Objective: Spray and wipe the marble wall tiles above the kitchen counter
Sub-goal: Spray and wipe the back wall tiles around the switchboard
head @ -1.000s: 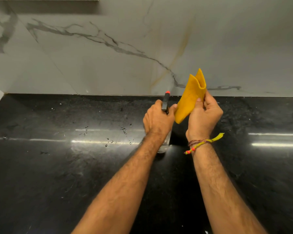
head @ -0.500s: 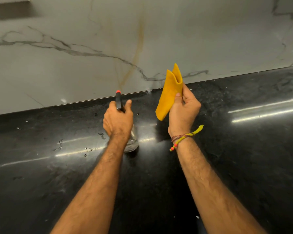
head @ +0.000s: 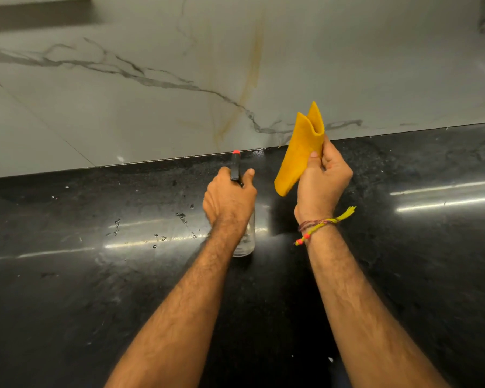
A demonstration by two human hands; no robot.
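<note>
My left hand (head: 228, 201) grips a clear spray bottle (head: 245, 242) with a black head and red nozzle tip (head: 236, 153), held over the black counter and pointing at the wall. My right hand (head: 322, 180) pinches a folded yellow cloth (head: 300, 152), which stands upright just in front of the wall's base. The marble wall tiles (head: 179, 107) are grey-white with dark veins and a yellowish streak (head: 252, 74) running down the middle. The bottle's body is mostly hidden behind my left hand and wrist.
The glossy black counter (head: 67, 289) fills the lower view, with water droplets (head: 179, 217) scattered left of the bottle. A ledge or cabinet edge (head: 37, 1) shows at top left. Light reflections streak the counter at right (head: 445, 197).
The view has swung back and forth along the wall. Both hands keep their grips; my left hand with the bottle has moved apart from the cloth hand.
</note>
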